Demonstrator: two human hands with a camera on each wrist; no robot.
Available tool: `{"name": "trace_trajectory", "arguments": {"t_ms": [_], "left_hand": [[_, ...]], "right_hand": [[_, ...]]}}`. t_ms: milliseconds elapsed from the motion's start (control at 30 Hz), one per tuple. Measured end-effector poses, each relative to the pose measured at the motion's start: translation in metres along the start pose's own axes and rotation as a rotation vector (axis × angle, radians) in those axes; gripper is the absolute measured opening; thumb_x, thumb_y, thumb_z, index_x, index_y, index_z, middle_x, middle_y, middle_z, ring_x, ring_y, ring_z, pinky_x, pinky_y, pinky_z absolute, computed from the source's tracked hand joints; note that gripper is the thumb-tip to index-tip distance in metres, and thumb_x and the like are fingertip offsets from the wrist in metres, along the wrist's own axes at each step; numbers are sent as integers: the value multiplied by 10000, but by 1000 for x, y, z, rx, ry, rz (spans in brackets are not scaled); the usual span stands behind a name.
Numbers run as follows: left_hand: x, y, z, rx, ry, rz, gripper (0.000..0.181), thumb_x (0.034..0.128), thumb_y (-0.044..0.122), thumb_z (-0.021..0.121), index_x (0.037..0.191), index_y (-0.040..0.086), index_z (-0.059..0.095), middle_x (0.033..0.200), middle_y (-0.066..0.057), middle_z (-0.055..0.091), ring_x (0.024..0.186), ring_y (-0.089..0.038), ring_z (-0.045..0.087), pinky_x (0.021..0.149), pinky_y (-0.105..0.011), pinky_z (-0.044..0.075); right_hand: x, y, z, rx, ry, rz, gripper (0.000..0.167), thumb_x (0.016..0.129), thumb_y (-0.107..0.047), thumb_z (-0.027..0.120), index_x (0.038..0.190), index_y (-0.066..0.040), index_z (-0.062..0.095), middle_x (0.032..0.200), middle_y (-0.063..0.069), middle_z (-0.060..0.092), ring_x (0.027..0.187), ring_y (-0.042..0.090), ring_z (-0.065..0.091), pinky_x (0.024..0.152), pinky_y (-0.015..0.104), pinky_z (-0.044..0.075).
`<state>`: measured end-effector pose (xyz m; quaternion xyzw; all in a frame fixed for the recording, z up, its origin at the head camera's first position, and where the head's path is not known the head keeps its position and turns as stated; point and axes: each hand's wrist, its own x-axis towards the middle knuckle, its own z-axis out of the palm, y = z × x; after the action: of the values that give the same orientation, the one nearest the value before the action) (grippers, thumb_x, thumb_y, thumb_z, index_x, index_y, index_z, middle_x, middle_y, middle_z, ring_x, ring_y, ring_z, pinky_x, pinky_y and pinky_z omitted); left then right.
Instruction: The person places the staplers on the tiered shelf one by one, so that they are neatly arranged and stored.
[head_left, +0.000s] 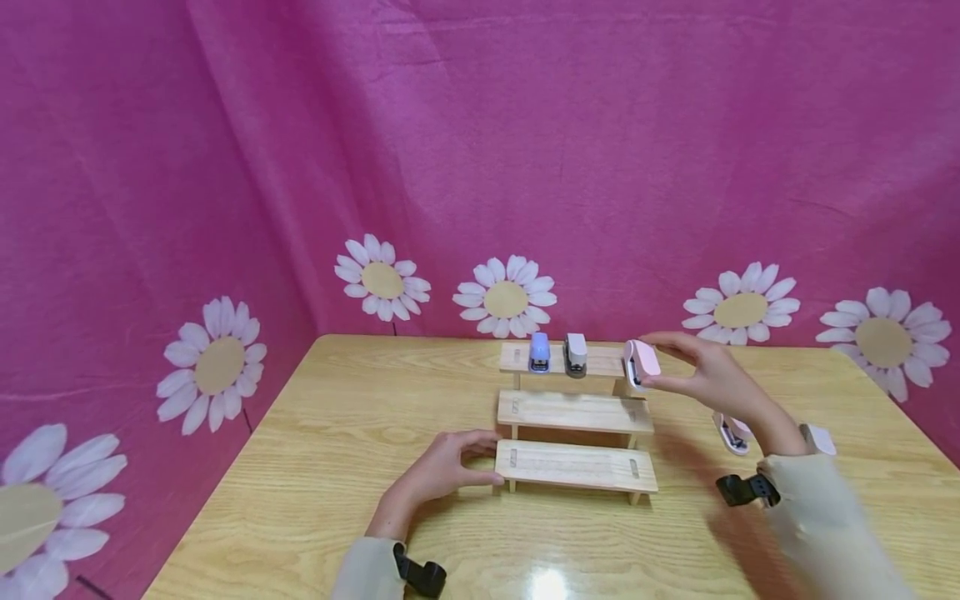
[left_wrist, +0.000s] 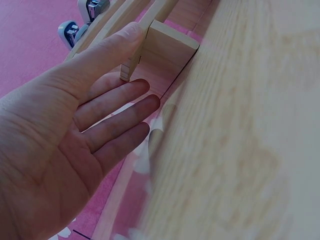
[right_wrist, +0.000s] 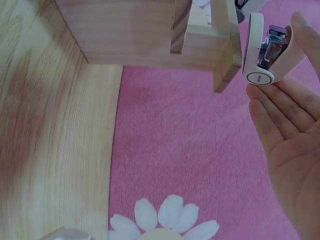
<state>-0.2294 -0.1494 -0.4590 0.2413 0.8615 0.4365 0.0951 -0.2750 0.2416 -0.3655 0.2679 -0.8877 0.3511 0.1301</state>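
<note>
the right hand pinches a pink stapler at the far shelf's right end; the left hand, fingers loosely extended, borders the near shelf. likely placing; next calls for settling it level, then releasing.

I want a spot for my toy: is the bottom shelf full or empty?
Empty. The head view shows the bottom shelf as bare wood, with nothing on it.

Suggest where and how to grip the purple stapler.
Probably pinch the purple stapler across its narrow upper body, left and right sides, coming from above: it stands upright on the top shelf, nothing over it, with a gap to the white stapler.
</note>
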Motion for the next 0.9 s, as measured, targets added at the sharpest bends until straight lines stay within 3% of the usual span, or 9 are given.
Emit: {"name": "trace_trajectory", "arguments": {"t_ms": [133, 267, 467, 667, 900], "left_hand": [[0, 0, 1, 5, -3, -1, 600, 818, 325, 792, 1338, 100, 592, 1221, -46, 703, 1134, -188, 658, 1036, -380, 511], [0, -1, 1, 11, 0, 2, 596, 817, 331, 793, 1332, 104, 597, 1218, -42, 704, 1135, -185, 658, 1039, -379, 509], [0, -1, 0, 12, 4, 1, 582, 815, 328, 794, 1322, 114, 604, 1213, -36, 706, 1131, -181, 660, 1033, -370, 512], [1, -1, 0, 18, 6, 18, 583, 815, 313, 797, 1322, 102, 603, 1216, -48, 705, 1132, -194, 662, 1034, -352, 513], [0, -1, 1, 11, 3, 14, 563, 817, 310, 794, 1313, 118, 610, 1217, -31, 704, 1127, -180, 663, 1021, -338, 520]], "right_hand": [[6, 0, 5, -20, -11, -21, 484, 834, -221, 786, 1269, -91, 621, 1269, 139, 658, 1235, 293, 587, 974, -42, 334], [13, -1, 8, -37, -16, -34, 482, 836, -214, 784, 1270, -80, 621, 1267, 151, 657, 1219, 363, 584, 981, -29, 342], [23, -4, 11, -27, -41, -32, 472, 844, -210, 776, 1268, -69, 623, 1269, 154, 656, 1218, 385, 588, 1044, 170, 462], [28, -7, 14, 22, -78, -7, 472, 849, -206, 772, 1270, -56, 618, 1267, 159, 654, 1218, 373, 598, 1034, 422, 472], [32, -7, 15, 28, -91, 5, 467, 860, -195, 761, 1272, -33, 612, 1265, 186, 648, 1212, 389, 598, 1019, 489, 480]]}}
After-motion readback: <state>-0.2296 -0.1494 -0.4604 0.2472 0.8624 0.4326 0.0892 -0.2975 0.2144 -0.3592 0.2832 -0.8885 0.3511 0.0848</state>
